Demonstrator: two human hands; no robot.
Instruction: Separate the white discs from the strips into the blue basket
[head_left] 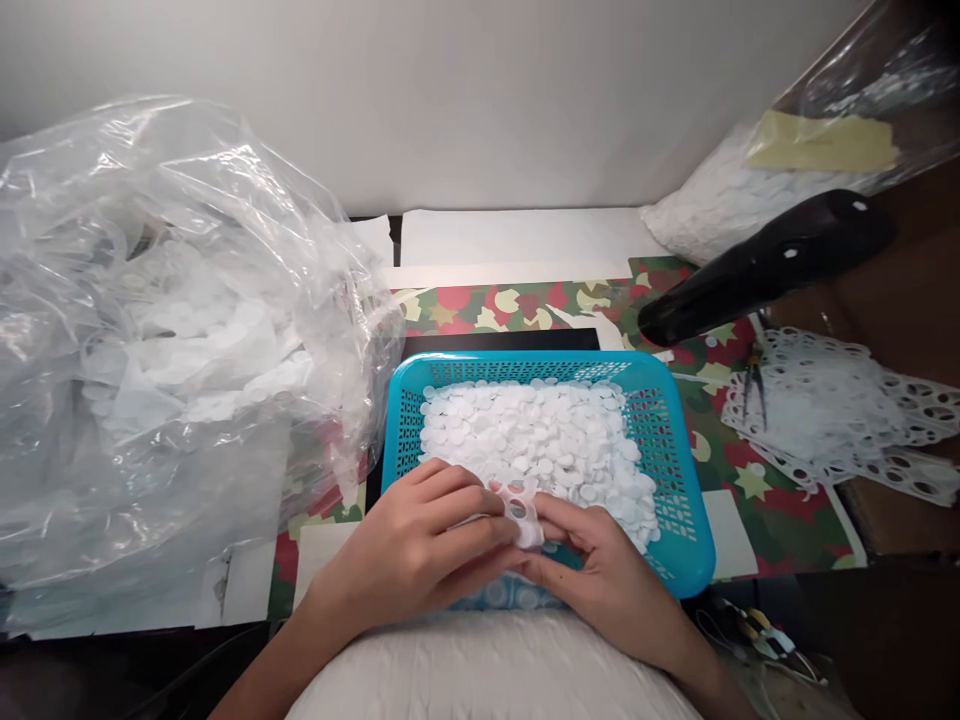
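Observation:
Over the near side of a blue plastic basket [694,520], both hands close on a white sheet with round holes [519,508]. My left hand [427,535] wraps its fingers over the sheet's left part and hides much of it. Thumb and fingers of my right hand [600,570] pinch the sheet's right edge. Small white discs [525,430] fill the basket in a heap just beyond my fingers. More discs show through the basket's near wall, below my hands.
To the left lies a large clear plastic bag [187,300] with white sheet pieces inside. A black handle-shaped object [765,265] juts in from the right. Beyond it stands a bag of white pieces [720,190]. Punched white sheets [840,400] pile up at right, near pliers [757,630].

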